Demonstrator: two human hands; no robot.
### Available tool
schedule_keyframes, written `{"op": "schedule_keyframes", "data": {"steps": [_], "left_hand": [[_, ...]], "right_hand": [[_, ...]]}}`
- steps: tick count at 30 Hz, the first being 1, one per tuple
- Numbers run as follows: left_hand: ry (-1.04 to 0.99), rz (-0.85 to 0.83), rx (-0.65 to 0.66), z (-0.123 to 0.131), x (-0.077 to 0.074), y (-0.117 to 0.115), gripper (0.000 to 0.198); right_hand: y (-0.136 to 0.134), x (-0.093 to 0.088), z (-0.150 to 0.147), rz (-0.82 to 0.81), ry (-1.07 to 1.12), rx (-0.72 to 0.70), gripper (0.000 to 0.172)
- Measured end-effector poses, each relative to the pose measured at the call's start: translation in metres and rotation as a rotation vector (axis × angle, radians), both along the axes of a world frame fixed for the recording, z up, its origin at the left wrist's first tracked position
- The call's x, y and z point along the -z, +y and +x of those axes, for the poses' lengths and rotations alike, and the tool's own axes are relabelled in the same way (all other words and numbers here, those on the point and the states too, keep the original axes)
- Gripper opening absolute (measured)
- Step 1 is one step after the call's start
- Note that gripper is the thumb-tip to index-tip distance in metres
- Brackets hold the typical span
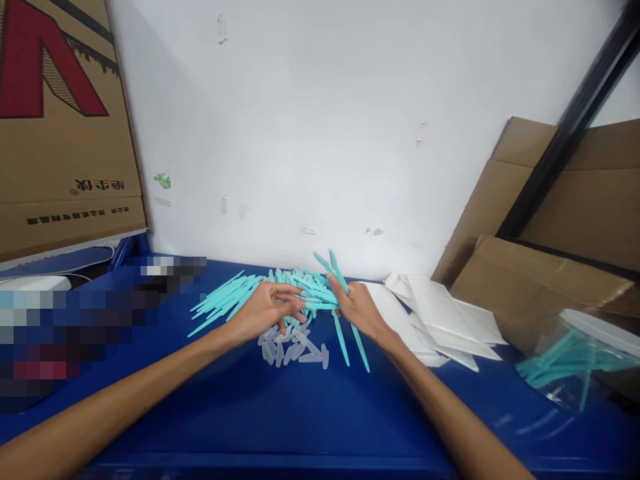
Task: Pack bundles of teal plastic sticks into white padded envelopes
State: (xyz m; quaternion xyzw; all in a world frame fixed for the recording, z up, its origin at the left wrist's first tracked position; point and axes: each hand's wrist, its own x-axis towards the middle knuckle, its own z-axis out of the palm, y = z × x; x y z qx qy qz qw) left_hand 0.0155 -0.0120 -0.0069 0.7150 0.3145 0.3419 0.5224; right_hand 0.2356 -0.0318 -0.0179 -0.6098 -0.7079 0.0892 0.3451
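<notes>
Several long turquoise sticks (341,339) are gripped in my right hand (353,300), some pointing up and some hanging down below it. My left hand (279,307) is just to the left, its fingers partly curled over the pile, by the ends of turquoise sticks; whether it grips any is not clear. Behind and between the hands lies a heap of turquoise sticks (300,275). More sticks (220,301) fan out to the left of my left hand. Small translucent plastic pieces (295,350) lie scattered in front of the heap.
White flat packets (445,313) are stacked right of my right hand. A clear jar (575,367) with turquoise sticks lies at the right. Cardboard boxes (65,133) stand at the left and others (545,280) at the right. A white wall (310,133) rises behind the blue table (240,413).
</notes>
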Motion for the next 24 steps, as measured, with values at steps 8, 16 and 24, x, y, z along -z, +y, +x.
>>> {"op": "schedule_keyframes", "data": {"steps": [8,16,24], "left_hand": [[-0.025,0.018,-0.062,0.006,0.008,-0.004,0.061],[-0.026,-0.015,-0.084,0.004,0.008,0.003,0.045],[-0.030,-0.073,-0.084,-0.002,0.009,0.009,0.046]], "right_hand": [[-0.003,0.000,-0.010,0.039,-0.206,0.061,0.071],[-0.001,-0.001,-0.015,0.126,-0.326,0.129,0.068],[0.002,-0.005,-0.007,0.221,-0.396,0.162,0.058]]}}
